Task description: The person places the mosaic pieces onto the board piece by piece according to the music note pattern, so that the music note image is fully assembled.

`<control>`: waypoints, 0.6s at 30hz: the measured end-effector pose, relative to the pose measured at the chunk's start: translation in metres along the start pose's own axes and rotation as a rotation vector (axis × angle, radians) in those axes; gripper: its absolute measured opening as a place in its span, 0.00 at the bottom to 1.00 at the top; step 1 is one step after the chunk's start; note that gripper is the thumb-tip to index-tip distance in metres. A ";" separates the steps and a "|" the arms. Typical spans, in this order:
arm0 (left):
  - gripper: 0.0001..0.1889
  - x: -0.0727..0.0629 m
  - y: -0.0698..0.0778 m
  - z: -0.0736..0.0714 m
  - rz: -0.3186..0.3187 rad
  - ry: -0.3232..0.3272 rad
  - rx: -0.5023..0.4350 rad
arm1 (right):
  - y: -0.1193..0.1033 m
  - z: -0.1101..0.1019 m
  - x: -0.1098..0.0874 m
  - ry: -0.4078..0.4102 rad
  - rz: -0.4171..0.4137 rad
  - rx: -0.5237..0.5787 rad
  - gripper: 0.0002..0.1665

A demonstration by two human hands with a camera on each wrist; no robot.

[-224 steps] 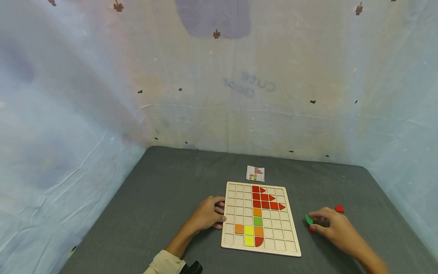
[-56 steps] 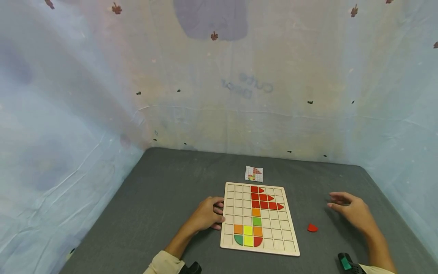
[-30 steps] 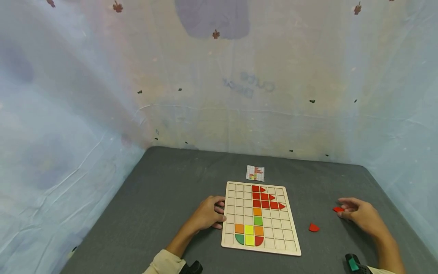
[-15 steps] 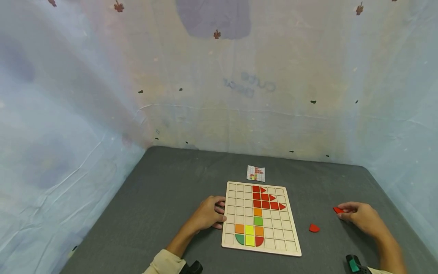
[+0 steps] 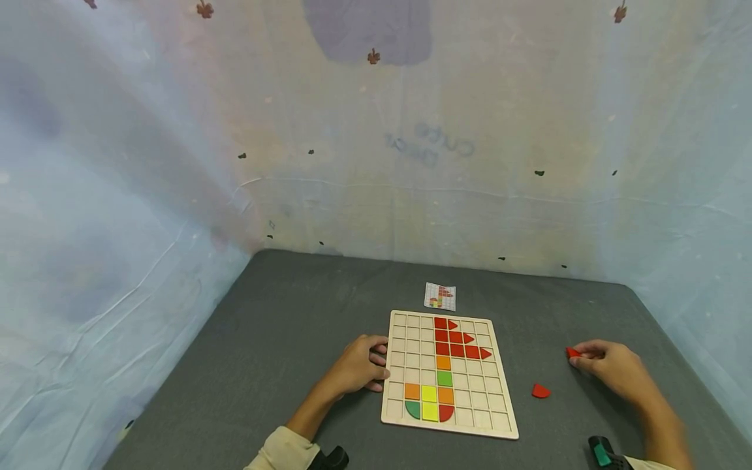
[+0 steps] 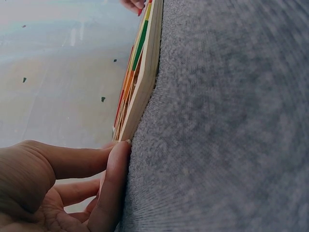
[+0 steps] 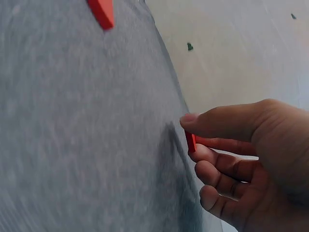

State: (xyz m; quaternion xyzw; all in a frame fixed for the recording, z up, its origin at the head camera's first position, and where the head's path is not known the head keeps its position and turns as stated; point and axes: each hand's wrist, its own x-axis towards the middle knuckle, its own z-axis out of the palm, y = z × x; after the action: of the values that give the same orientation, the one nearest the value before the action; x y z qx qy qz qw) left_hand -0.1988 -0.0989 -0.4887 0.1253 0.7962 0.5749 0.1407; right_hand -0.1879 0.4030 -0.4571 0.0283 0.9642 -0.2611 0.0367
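A light wooden grid board [image 5: 478,385] lies flat on the table, with red, orange, yellow and green tiles set in some of its squares. My left hand [image 5: 356,367] holds the board's left edge, thumb and fingertips right at the rim; the left wrist view shows the same hand [image 6: 72,186] against the board's side [image 6: 145,84]. Off to the right, my right hand [image 5: 617,367] pinches a small red tile [image 7: 190,140] between thumb and fingers, just over the table. The fingers hide much of its shape. A red quarter-round tile [image 5: 540,391] lies between board and right hand.
Behind the board lies a small card [image 5: 440,296] printed with a coloured grid pattern. The dark grey table [image 5: 317,294] meets a pale patterned curtain [image 5: 364,215] at the back and sides.
A green quarter-round tile, first in my right hand, now sits in the board's bottom row. That hand has since picked up a red tile and shifted slightly left. The left hand stays put.
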 end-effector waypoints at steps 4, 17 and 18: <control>0.35 0.000 0.001 -0.001 0.001 0.002 -0.004 | -0.014 0.002 0.000 0.027 -0.022 0.021 0.23; 0.35 -0.001 0.003 -0.002 -0.005 -0.005 -0.004 | -0.070 0.021 0.000 0.076 -0.096 0.076 0.24; 0.35 -0.001 0.003 -0.002 -0.005 -0.006 -0.003 | -0.074 0.023 0.000 0.075 -0.102 0.084 0.24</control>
State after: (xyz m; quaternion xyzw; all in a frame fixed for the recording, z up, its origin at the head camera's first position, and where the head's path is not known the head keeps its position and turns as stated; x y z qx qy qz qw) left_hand -0.1983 -0.1006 -0.4852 0.1248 0.7953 0.5753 0.1446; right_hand -0.1916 0.3276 -0.4396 -0.0097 0.9533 -0.3014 -0.0140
